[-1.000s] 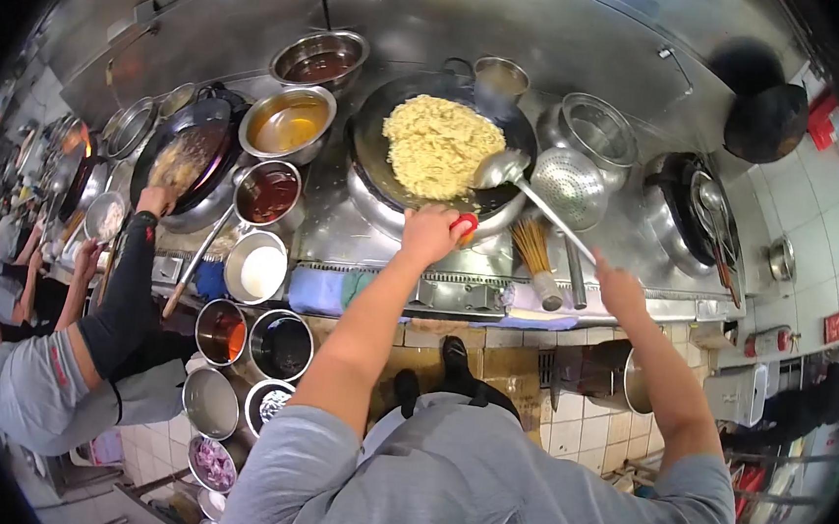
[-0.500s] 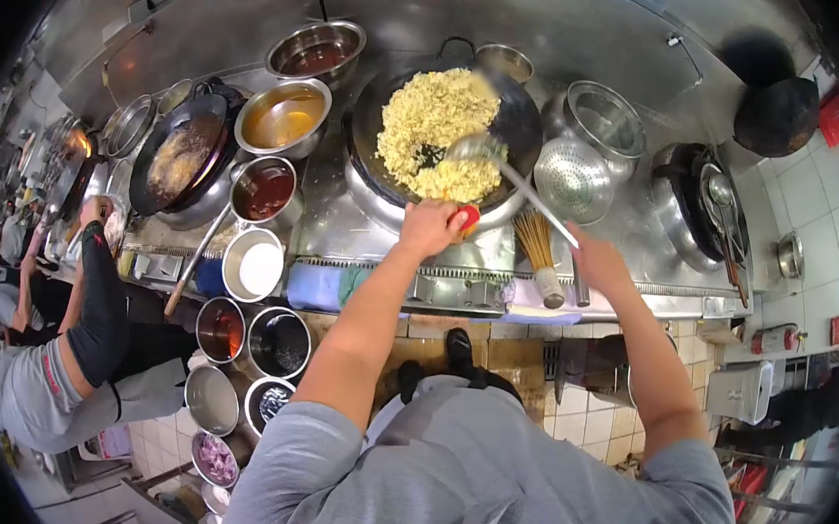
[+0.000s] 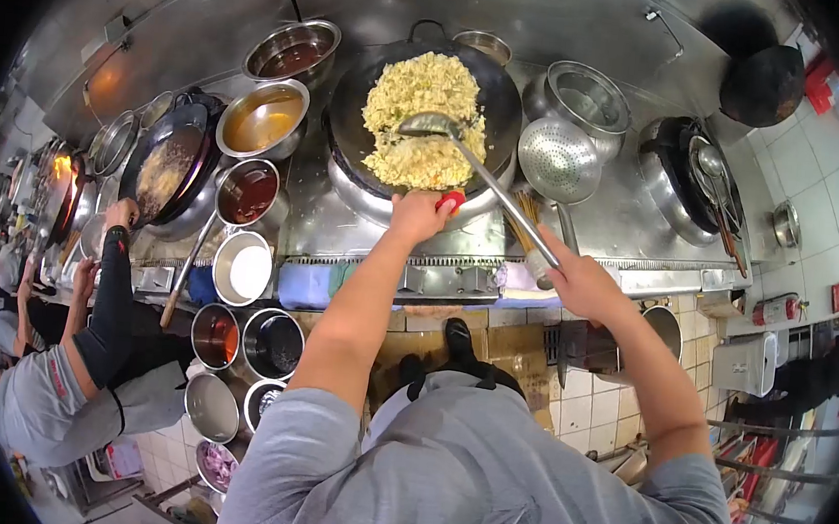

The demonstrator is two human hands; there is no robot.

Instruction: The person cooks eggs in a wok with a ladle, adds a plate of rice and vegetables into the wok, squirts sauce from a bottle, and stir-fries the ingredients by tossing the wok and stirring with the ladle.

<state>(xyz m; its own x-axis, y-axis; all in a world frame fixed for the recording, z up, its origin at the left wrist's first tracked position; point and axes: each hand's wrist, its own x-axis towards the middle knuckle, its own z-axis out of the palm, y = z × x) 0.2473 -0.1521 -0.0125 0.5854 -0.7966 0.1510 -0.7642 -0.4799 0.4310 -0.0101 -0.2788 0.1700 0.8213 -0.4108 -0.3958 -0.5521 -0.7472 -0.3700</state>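
Observation:
A large black wok (image 3: 350,84) stands on the stove, heaped with yellow fried rice (image 3: 424,83). My left hand (image 3: 418,217) is closed at the wok's near edge, with a small red cloth (image 3: 452,202) under the fingers; the part of the rim they grip is hidden. My right hand (image 3: 583,287) is wrapped round the long handle of a metal ladle (image 3: 430,124). The ladle's bowl lies over the middle of the rice, rounded back upward. Beside the wok, a bamboo brush (image 3: 524,226) is partly hidden behind the ladle handle.
A perforated strainer (image 3: 557,162) rests right of the wok, by a steel bowl (image 3: 590,98). Left stand bowls of orange liquid (image 3: 265,122) and red sauce (image 3: 248,194), and a white-filled pot (image 3: 249,270). Further left, a co-worker (image 3: 70,382) stands at another wok (image 3: 165,178).
The ladle has moved left across the rice, and its bowl has turned over. My right hand has shifted slightly left and down. My left hand keeps its hold at the wok's edge.

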